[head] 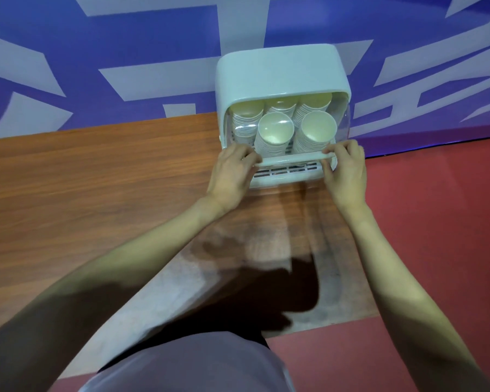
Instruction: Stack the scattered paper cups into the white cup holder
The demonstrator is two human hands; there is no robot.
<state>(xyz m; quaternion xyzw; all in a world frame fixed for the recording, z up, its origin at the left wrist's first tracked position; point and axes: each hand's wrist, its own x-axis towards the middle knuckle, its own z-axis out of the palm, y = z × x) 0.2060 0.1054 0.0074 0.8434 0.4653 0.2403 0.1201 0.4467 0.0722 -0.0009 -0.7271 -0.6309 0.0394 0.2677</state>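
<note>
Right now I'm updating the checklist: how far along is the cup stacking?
Nearly finished. Done: five stacks of paper cups stand inside the white cup holder, and no loose cups show on the wooden table. In hand: the left hand and right hand grip the clear cover's front bar. Left: probably just settling that cover.
</note>
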